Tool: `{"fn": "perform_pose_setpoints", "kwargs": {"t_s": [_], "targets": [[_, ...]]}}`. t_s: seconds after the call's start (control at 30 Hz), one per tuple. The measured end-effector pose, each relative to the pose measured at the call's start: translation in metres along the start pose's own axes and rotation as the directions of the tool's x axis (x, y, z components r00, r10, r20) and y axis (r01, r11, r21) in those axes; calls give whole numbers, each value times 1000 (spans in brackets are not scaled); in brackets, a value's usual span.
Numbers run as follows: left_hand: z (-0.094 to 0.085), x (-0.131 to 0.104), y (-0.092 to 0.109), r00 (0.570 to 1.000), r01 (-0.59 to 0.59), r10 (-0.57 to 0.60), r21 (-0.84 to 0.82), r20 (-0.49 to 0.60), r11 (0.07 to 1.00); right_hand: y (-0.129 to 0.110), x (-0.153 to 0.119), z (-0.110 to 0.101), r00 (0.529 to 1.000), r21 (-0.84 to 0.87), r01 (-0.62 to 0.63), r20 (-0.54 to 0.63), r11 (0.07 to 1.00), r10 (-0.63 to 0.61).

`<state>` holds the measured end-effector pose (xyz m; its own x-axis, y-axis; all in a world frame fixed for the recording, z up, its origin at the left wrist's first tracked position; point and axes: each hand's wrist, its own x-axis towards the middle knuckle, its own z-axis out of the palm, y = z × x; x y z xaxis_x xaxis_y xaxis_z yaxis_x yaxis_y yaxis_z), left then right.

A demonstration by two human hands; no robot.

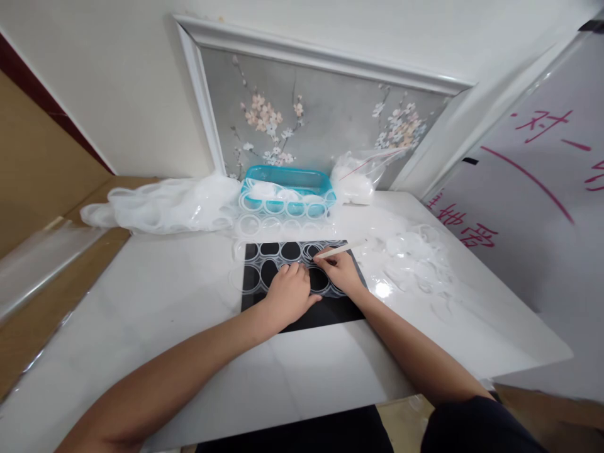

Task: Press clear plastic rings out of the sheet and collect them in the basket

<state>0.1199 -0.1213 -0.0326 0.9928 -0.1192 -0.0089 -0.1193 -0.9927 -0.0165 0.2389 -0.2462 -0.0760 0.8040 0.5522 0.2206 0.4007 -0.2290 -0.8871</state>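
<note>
A clear plastic sheet with rows of round holes (295, 225) runs from the blue basket down over a black mat (325, 313). My left hand (291, 289) lies on the sheet over the mat, palm down with its fingers stretched out and the thumb apart. My right hand (342, 270) is closed around a thin whitish stick-like tool (343, 248), whose lower end is between the fingers close to a ring of the sheet. What the tool's tip touches is too small to tell.
Behind the sheet stands a blue plastic basket (289, 173) with white pieces in it. To its right is a zip bag (356, 179) of white material. Piled holed sheets (174, 204) lie at left, loose clear pieces (413, 255) at right. A whiteboard (533, 251) borders the table (189, 277).
</note>
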Motion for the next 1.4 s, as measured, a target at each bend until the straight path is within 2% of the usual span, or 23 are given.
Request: {"fn": "perform_pose_setpoints", "kwargs": {"t_s": [0.23,0.33,0.4,0.47,0.53,0.6,0.63,0.67,0.73,0.77,0.83,0.9,0.97,1.0,1.1,1.4], "targets": [[-1,-1,-1,1000,-26,26,13,-12,1000,2,3,-3,1000,-33,19,4,999,-19],[0,0,-7,997,-65,65,-16,-33,998,1,-5,2,998,-181,66,6,981,-66],[-2,2,-12,996,-92,91,-65,-19,994,-1,-14,9,993,-385,113,22,916,-113],[-4,5,-16,995,-99,102,-116,18,988,-4,-19,15,984,-566,177,88,806,-154],[-6,8,-20,993,-97,105,-142,46,985,-9,-10,10,981,-652,192,125,734,-147],[-7,8,-21,993,-95,103,-140,54,986,-16,16,-11,996,-680,56,-11,731,-86],[-7,8,-20,993,-94,102,-135,52,986,-19,33,-25,972,-656,-145,-235,740,-18],[-6,6,-20,994,-90,97,-132,47,987,-22,51,-40,934,-635,-237,-357,735,-7],[-3,3,-17,996,-79,84,-131,29,988,-27,80,-62,862,-592,-326,-506,737,-25],[-2,1,-15,997,-75,77,-127,10,989,-28,88,-66,848,-564,-301,-527,769,-54],[2,-2,-10,997,-65,61,-94,-41,994,-26,88,-53,908,-493,-78,-394,867,-143],[4,-5,-3,997,-5,2,-36,-76,999,-20,72,-24,975,-358,136,-118,924,-189],[4,-6,2,994,93,-92,14,-57,996,-12,49,7,979,-198,196,103,960,-179],[4,-7,5,991,129,-128,33,-34,991,-9,39,18,974,-129,186,156,974,-165],[2,-8,9,990,139,-140,76,16,987,-4,24,31,979,-3,115,167,993,-113],[7,-7,10,992,114,-120,141,31,983,0,27,23,974,79,88,204,993,-102]]}}
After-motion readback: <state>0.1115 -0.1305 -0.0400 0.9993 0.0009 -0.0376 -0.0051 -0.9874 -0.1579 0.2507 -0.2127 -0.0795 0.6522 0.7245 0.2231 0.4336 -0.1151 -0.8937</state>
